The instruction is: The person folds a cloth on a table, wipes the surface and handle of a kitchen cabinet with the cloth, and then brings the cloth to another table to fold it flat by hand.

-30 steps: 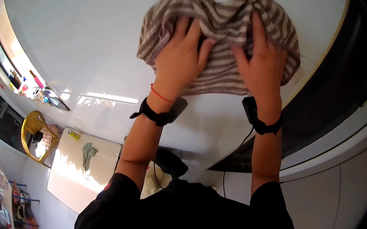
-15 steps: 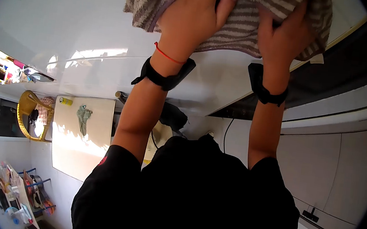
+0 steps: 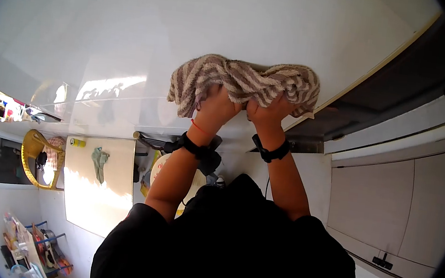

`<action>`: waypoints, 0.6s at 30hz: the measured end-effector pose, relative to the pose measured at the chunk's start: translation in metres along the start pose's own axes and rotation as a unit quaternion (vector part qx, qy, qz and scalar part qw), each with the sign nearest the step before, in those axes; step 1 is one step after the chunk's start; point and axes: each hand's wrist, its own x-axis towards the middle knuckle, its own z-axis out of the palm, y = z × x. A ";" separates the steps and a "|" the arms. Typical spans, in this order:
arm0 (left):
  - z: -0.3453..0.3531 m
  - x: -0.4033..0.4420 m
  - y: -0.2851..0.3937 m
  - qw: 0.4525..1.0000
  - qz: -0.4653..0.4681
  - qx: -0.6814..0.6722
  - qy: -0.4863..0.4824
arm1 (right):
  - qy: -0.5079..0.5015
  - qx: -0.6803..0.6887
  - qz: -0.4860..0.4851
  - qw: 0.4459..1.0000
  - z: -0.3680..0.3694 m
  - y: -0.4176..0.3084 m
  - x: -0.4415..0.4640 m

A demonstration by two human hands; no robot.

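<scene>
A brown-and-beige striped towel (image 3: 257,82) is bunched up in front of a glossy white surface (image 3: 193,18). My left hand (image 3: 218,107), with a red string at its wrist, has its fingers curled into the towel's left part; the fingertips are hidden in the folds. Close beside it, my right hand (image 3: 270,113) grips the right part, the two thumbs near each other. Both wrists carry black bands. Whether the towel presses on the white surface or hangs just before it, I cannot tell.
A pale table (image 3: 97,190) at left bears a yellow-green can (image 3: 77,143) and a greenish cloth (image 3: 99,164). Beyond it stands a yellow chair (image 3: 30,162). A loaded rack (image 3: 42,247) is lower left, a dark recessed strip (image 3: 371,107) right, and pale cabinet doors (image 3: 373,202) below that.
Both hands have come down towards my body and closer together, bringing the towel along. The towel, spread wider before, is now gathered, and my fingers have closed more tightly around it.
</scene>
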 end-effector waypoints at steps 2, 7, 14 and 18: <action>-0.002 -0.001 0.000 0.999 -0.003 0.027 -0.032 | -0.016 0.025 0.018 0.999 -0.008 -0.004 0.001; -0.035 0.032 0.027 0.989 -0.091 -0.110 0.026 | 0.039 0.106 0.000 0.994 -0.068 -0.029 0.065; -0.069 0.141 0.087 0.974 -0.049 -0.182 0.122 | 0.160 0.095 -0.009 0.983 -0.117 0.012 0.136; -0.046 0.171 0.118 0.986 -0.036 -0.126 0.102 | 0.058 0.107 0.061 0.991 -0.118 0.038 0.143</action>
